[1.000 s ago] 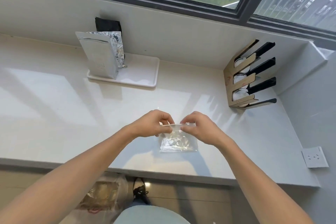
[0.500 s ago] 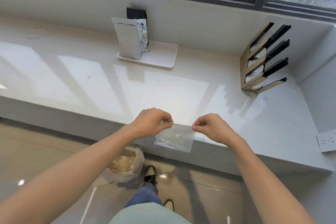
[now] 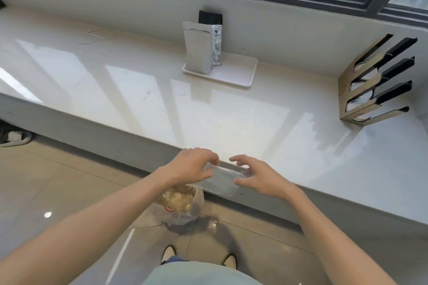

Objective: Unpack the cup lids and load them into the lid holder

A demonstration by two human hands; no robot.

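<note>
The thin, clear plastic bag (image 3: 220, 180) hangs limp from my left hand (image 3: 192, 166), pinched at its top corner. My right hand (image 3: 257, 178) is spread just beside it, fingers loose. The slotted lid holder (image 3: 375, 83) stands far off beyond my right hand, on the glossy counter (image 3: 139, 90).

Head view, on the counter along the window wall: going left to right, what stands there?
Grey pouch → foil pouch → bare part of the white tray → lid holder at the far right.

Both forearms reach forward, the left hand (image 3: 193, 166) curled with fingers pinched, the right hand (image 3: 257, 177) spread open.
</note>
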